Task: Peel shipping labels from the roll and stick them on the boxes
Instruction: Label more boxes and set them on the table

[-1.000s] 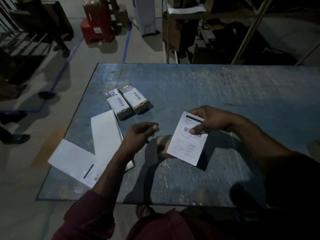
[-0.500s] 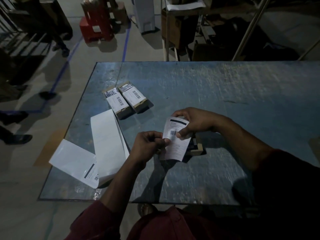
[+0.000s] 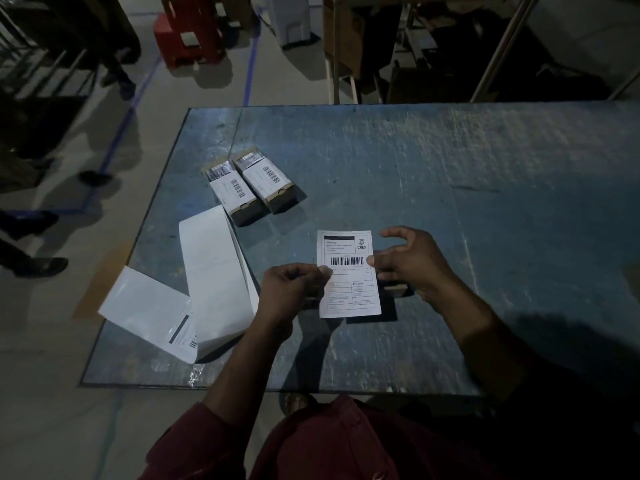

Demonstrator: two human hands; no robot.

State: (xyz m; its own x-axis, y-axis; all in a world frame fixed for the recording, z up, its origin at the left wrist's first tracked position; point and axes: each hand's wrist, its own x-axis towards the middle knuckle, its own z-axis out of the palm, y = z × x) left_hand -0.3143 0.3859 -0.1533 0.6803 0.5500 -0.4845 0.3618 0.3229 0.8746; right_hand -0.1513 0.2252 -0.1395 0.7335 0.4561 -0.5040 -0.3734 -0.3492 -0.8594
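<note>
The left hand (image 3: 294, 289) pinches the shipping label (image 3: 348, 273) at its left edge, the right hand (image 3: 410, 263) touches the right edge with thumb and loose spread fingers; the sheet, held face up over a small box (image 3: 394, 289) that is mostly hidden, looks feather-light, floppy and probably sticky underneath, so edges are the place to hold; two labelled boxes (image 3: 252, 185) sit at ten o'clock, the label strip (image 3: 214, 278) at nine; the table (image 3: 485, 202) gives open room toward two o'clock.
</note>
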